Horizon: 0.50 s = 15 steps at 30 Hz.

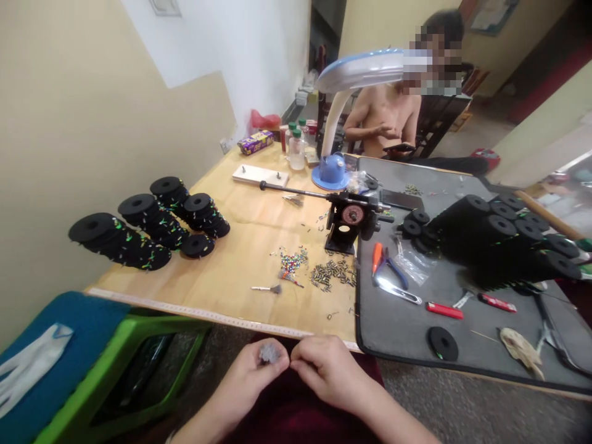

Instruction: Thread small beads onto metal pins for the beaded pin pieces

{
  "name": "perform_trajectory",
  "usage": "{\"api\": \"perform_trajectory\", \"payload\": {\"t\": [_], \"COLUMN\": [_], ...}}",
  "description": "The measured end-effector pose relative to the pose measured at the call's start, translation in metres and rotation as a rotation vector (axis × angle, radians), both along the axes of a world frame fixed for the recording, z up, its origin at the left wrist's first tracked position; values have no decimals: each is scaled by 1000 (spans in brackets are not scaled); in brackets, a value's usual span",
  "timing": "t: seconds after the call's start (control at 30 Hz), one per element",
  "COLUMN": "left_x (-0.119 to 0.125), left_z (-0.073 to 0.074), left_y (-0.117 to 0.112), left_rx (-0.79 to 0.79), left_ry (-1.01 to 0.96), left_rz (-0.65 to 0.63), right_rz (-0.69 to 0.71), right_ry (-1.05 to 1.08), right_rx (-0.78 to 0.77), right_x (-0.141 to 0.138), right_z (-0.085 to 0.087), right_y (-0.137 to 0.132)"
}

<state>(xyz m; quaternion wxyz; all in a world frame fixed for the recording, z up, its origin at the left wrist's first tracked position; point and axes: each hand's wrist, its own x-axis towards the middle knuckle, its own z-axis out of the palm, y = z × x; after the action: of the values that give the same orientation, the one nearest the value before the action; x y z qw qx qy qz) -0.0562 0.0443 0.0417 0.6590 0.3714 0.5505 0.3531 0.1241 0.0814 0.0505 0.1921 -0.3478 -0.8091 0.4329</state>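
Observation:
My left hand [253, 377] is closed at the table's front edge, pinching a small grey fluffy tuft [269, 353] that looks like feather or fur. Beside it, my right hand [329, 371] has its fingers pressed together, the tips close to the left fingertips. Whatever it grips is too small to make out. On the wood beyond lie a small brush-like piece with a grey tuft [276, 288], a pile of colourful beads [291, 264] and a heap of small metal pieces [329, 274]. A black hand-cranked winder [340, 231] with a long rod stands behind them.
Black foam spools [92, 227] are stacked at left, more [476, 213] at right. The grey mat [393, 333] bears pliers [393, 265] and red-handled cutters [444, 310]. A blue lamp [330, 172] stands behind; a person sits beyond. A green stool [111, 351] is at lower left.

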Motion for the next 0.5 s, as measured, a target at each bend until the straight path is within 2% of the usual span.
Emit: {"api": "perform_trajectory", "payload": {"t": [0.13, 0.23, 0.37, 0.5], "left_x": [-3, -8, -19, -25], "left_z": [6, 10, 14, 13], "left_y": [1, 4, 9, 13], "left_rx": [-159, -194, -172, -148], "left_ry": [-319, -506, -611, -601], "left_rz": [81, 169, 262, 286], "right_rz": [34, -15, -97, -141], "right_ry": [-31, -65, -111, -165], "right_rx": [156, 269, 355, 438], "right_x": [7, 20, 40, 53], "right_z": [9, 6, -5, -11], "right_y": [16, 30, 43, 46]}}
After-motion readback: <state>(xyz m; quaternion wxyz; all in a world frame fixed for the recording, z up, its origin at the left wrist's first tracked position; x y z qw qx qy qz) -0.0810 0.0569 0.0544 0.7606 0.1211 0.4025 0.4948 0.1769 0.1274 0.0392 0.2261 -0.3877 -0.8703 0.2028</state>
